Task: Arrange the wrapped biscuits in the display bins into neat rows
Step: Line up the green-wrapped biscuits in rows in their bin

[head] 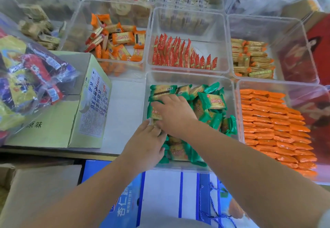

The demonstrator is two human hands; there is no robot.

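Green-wrapped biscuits [210, 102] lie jumbled in the near middle clear bin [189, 75] on the worktop [123, 106], some flat, some on edge. The right hand [175, 113] rests palm down on the packets by the bin's left wall, its grip spread, fingers laid straight. The left hand [148, 142] reaches in at the near left corner, its grip also spread, fingertips touching packets just beside the right hand. In the bin to the right, orange packets [271, 124] lie in neat rows.
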